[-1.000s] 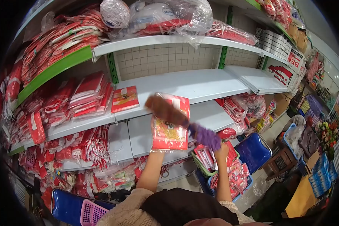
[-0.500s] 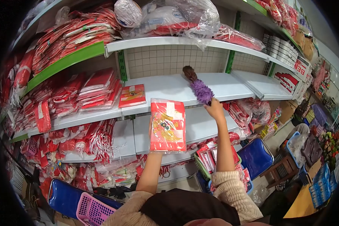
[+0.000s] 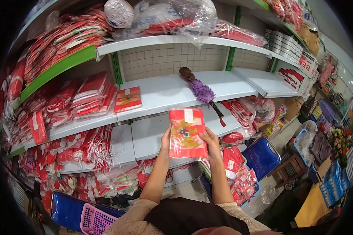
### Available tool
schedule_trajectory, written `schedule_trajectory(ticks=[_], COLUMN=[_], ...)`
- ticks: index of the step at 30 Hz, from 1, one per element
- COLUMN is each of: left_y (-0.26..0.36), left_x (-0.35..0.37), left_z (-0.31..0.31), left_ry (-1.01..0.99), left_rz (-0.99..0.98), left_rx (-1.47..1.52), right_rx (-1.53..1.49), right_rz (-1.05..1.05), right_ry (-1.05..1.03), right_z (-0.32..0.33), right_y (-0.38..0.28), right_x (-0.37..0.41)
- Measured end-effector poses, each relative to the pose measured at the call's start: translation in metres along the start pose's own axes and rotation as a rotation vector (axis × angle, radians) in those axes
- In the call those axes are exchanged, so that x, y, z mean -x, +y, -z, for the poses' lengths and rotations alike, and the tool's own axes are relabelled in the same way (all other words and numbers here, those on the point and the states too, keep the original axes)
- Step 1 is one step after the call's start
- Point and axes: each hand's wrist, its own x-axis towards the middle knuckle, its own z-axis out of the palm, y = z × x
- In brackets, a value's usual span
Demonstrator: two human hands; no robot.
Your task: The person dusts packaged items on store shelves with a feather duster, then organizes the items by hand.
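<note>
Between my two hands is a red plastic-wrapped packet [image 3: 187, 135] with a gold emblem and a white label. My left hand [image 3: 165, 141] grips its left edge, partly hidden behind it. On the right edge, my right hand [image 3: 211, 143] holds it with fingers closed and the thumb at the front. A feather duster [image 3: 202, 92], purple and brown, lies on the middle shelf [image 3: 157, 88], its black handle sticking out past the front edge. Another red packet [image 3: 128, 99] with a gold design rests flat on that shelf, further left.
Stacks of red packets [image 3: 91, 96] fill the shelf's left side. Plastic bags [image 3: 164, 19] crowd the upper shelf. Below right are a blue chair [image 3: 259, 156] and a basket of red packets [image 3: 243, 182]. A pink basket [image 3: 98, 219] sits at lower left, a carton [image 3: 292, 78] at right.
My right hand has let go of the feather duster, which now lies on the shelf, and has taken the packet's right edge. The packet has moved slightly right and down.
</note>
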Motion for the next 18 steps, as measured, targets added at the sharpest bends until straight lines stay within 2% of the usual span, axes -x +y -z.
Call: schedule_trajectory(ticks=[2, 3, 6, 9, 10, 12, 13, 15, 17, 18], left_y=[-0.010, -0.008, -0.031, -0.044, -0.039, -0.028, -0.030, -0.050, -0.042, -0.038], left_x=[0.002, 0.008, 0.005, 0.016, 0.022, 0.035, 0.036, 0.019, 0.014, 0.011], left_z=[0.000, -0.004, 0.008, -0.005, -0.010, -0.025, -0.031, 0.047, 0.067, 0.078], left_ry=[0.124, 0.062, -0.113, -0.164, -0.127, -0.064, 0.141, -0.554, -0.558, -0.558], left_rz=[-0.109, 0.055, 0.286, 0.445, 0.443, 0.431, 0.367, 0.365, 0.273, 0.228], left_rx=[-0.305, -0.258, -0.272, -0.273, -0.223, -0.121, -0.111, 0.423, 0.378, 0.356], right_rx=[-0.094, -0.092, -0.049, 0.061, 0.096, 0.239, 0.236, 0.238, 0.250, 0.411], right_rz=[0.046, 0.029, 0.066, -0.050, -0.090, -0.035, -0.082, -0.198, -0.277, -0.171], right_ry=[-0.025, 0.007, -0.051, -0.091, -0.114, -0.152, -0.211, -0.353, -0.466, -0.433], right_z=[0.014, 0.017, 0.018, 0.014, 0.011, -0.012, -0.018, -0.032, -0.043, -0.045], right_y=[-0.006, -0.011, -0.016, -0.007, -0.001, 0.008, 0.018, 0.027, 0.029, 0.030], right_x=[-0.001, 0.003, 0.011, 0.012, 0.010, 0.012, 0.011, 0.013, 0.009, 0.005])
